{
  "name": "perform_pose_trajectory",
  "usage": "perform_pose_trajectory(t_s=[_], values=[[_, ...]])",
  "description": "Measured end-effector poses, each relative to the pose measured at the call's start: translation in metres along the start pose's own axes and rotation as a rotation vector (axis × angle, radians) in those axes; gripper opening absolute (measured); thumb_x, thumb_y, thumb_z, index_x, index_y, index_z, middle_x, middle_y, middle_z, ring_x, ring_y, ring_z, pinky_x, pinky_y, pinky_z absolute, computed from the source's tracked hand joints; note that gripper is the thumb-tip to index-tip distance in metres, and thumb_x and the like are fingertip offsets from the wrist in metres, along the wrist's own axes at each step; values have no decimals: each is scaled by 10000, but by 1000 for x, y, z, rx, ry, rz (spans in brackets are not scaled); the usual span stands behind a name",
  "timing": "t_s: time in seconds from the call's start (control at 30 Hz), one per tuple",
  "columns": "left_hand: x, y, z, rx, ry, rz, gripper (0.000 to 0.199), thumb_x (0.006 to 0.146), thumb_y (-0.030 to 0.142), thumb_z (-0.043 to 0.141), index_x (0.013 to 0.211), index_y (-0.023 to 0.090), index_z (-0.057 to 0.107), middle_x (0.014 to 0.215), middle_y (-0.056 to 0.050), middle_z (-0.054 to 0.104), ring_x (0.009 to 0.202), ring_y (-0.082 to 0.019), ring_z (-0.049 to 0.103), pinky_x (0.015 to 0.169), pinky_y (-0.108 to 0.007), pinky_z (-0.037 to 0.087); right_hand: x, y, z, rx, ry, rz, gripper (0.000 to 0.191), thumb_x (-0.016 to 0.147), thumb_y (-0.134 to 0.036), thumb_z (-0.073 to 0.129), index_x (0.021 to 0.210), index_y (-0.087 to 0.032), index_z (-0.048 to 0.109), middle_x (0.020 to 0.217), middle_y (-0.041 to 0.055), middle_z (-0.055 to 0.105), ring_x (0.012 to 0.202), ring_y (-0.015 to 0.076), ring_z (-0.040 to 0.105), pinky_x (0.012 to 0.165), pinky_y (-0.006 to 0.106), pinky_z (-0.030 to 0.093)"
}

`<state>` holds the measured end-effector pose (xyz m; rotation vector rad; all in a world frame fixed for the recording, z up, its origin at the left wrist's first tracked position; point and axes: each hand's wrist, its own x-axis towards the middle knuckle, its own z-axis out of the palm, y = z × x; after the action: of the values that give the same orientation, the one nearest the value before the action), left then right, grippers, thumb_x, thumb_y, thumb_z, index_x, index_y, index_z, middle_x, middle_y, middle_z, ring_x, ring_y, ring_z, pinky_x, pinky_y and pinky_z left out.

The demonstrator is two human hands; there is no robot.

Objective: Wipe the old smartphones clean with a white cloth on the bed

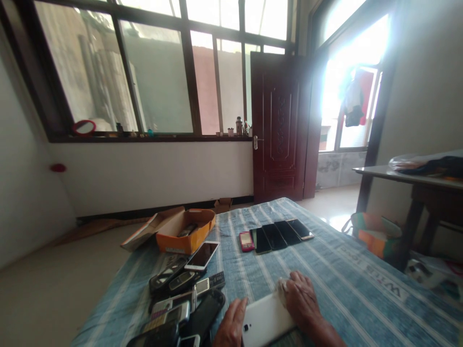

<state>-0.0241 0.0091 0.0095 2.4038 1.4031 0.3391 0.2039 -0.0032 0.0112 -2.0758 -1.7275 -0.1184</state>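
A white smartphone (pixel 269 315) lies back side up near the bed's front edge, its camera lens toward the left end. My left hand (pixel 231 324) grips that left end, fingers closed along its edge. At the opposite end, my right hand (pixel 302 299) presses a crumpled whitish cloth or tissue (pixel 281 288) against the phone, its fingers closed over it. To the left is a pile of old mobile phones (pixel 184 301), some with keypads. A white phone with a dark screen (pixel 202 255) rests at the pile's far side.
An orange cardboard box (pixel 186 241) with its lid open stands on the bed's left side, something dark inside. Farther back, several dark phones (pixel 278 236) lie in a row beside a small pink-edged item (pixel 247 241). A striped blue sheet (pixel 347 289) covers the bed. A table (pixel 383 174) stands right.
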Motion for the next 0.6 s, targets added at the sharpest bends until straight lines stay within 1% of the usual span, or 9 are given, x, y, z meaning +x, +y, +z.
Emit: perform_pose_trajectory(t_s=[0.1,0.23,0.33,0.47,0.6], values=[[0,1,1,-5,-1,-8,896,543,192,639,1400,112,393,1468,-142,378,1358,-289,336,1108,-339,295,2,-6,0,-10,9,50,351,929,-177,385,752,-240,683,926,68,638,982,251,532,887,394,323],[-1,0,3,17,23,-2,871,539,175,620,1386,123,424,1453,-144,403,1339,-307,366,1093,-364,320,8,-16,-4,-19,-50,118,374,947,-212,354,791,-240,692,963,85,642,994,262,538,886,412,341],[0,-1,5,38,40,13,851,548,170,611,1379,115,436,1446,-157,410,1328,-309,383,1084,-366,331,10,-21,-7,-25,-74,146,392,953,-212,329,821,-230,697,998,100,643,1026,274,532,916,443,332],[0,-3,8,52,48,30,842,542,162,621,1363,88,453,1428,-187,424,1315,-315,398,1075,-362,340,7,-22,-8,-19,-84,153,385,946,-187,321,880,-231,698,1046,104,644,1072,284,517,957,475,308],[-1,-6,12,27,104,54,796,554,147,631,1338,139,496,1415,-148,454,1294,-302,430,1063,-339,359,-1,-18,-4,-49,-109,151,391,938,-165,314,985,-252,692,1140,101,634,1174,292,480,1013,500,259]])
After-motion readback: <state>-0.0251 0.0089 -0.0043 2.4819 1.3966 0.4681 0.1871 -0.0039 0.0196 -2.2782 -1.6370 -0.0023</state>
